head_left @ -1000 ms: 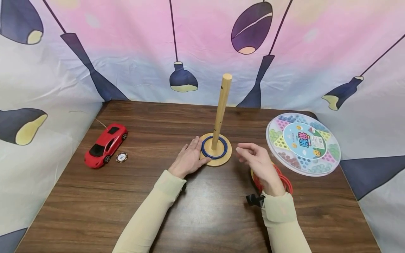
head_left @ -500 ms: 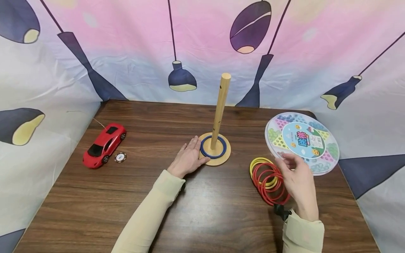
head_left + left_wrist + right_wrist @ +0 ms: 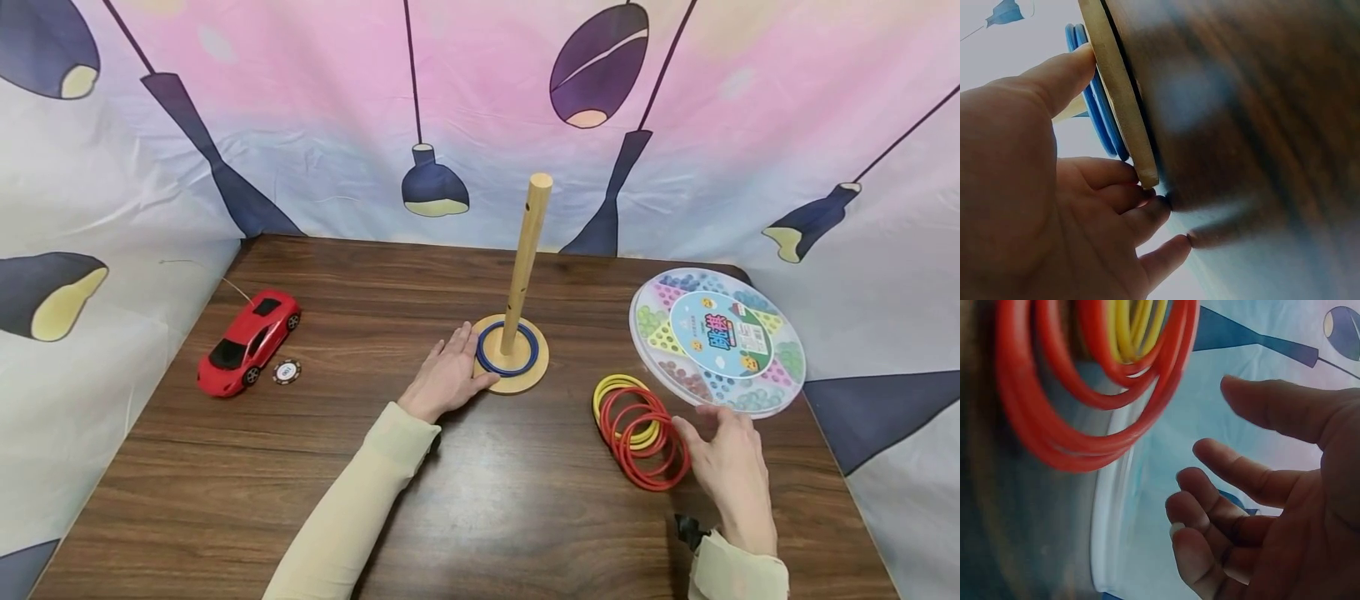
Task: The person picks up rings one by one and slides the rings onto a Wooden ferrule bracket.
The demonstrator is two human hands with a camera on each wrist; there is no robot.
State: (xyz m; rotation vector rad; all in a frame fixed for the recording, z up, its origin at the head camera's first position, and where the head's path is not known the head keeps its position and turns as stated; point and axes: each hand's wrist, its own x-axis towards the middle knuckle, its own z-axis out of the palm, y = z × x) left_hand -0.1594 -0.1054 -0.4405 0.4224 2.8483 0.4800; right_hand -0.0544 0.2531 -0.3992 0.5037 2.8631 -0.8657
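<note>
Wooden base (image 3: 525, 379) under flat left hand (image 3: 447, 377) fingers; right hand (image 3: 729, 467), loosely spread, empty beside red rings (image 3: 645, 446).

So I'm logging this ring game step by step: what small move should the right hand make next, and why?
Probably lower the right hand a little leftward and pinch the top red ring. It hovers open beside the pile, holding nothing, while the left hand steadies the peg's base, where blue rings already sit.
</note>
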